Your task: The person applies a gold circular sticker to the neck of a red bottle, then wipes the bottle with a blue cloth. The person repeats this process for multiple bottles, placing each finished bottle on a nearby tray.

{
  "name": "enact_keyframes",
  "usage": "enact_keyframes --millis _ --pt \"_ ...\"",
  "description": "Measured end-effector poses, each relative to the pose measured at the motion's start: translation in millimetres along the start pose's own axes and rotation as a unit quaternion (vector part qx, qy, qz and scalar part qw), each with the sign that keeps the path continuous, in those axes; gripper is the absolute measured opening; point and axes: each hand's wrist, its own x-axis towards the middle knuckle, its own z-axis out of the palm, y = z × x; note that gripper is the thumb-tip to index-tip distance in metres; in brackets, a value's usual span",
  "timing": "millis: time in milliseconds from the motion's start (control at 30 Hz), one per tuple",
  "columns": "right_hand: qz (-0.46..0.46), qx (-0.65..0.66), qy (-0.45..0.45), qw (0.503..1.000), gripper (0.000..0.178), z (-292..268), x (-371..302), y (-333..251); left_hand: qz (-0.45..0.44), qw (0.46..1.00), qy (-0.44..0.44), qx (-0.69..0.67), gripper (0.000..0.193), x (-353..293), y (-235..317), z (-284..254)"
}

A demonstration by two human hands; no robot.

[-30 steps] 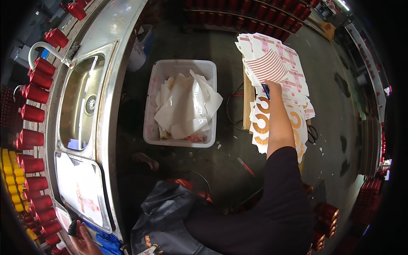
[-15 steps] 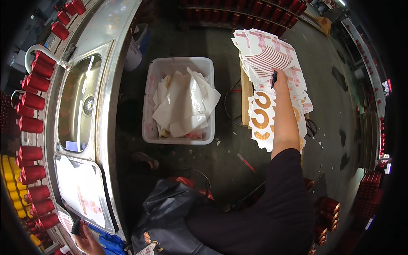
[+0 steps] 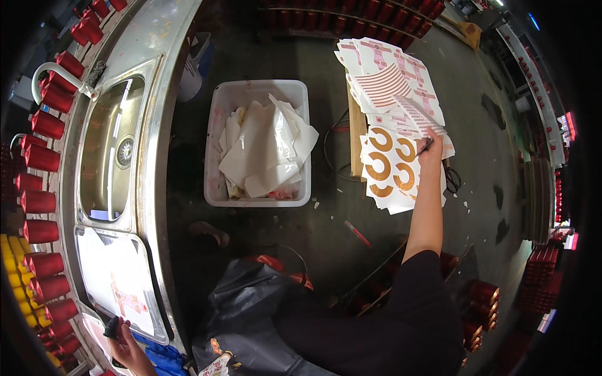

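Note:
My right hand [image 3: 430, 152] reaches far out to a pile of printed sheets [image 3: 392, 94] on a low wooden board. It rests at the right edge of the white sheets with orange ring shapes [image 3: 387, 168], and its fingers pinch a thin dark tool [image 3: 424, 146]. Sheets with red curved stripes [image 3: 384, 84] lie just beyond. My left hand [image 3: 130, 346] is at the lower left by the steel counter, closed around a small dark object [image 3: 110, 328].
A white bin [image 3: 216, 188] full of crumpled white backing paper stands on the dark floor. On the left are a steel sink [image 3: 113, 150], a tray with a white sheet [image 3: 116, 276], and rows of red cylinders [image 3: 37, 200]. More red cylinders [image 3: 480, 294] sit at the lower right.
My right hand has come back from the striped sheets toward me, to the right edge of the orange ring sheets. The left hand has barely moved.

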Motion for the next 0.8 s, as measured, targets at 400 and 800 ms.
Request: enact_keyframes --millis 400,800 --pt "-0.07 -0.092 0.161 0.98 0.04 102.7 115.3 86.8 -0.008 1.0 0.008 -0.002 0.025 -17.9 19.2 8.0" --pt "-0.065 -0.568 0.177 0.801 0.039 114.4 128.6 113.7 -0.012 1.0 -0.009 0.021 0.023 -18.7 22.4 16.1"
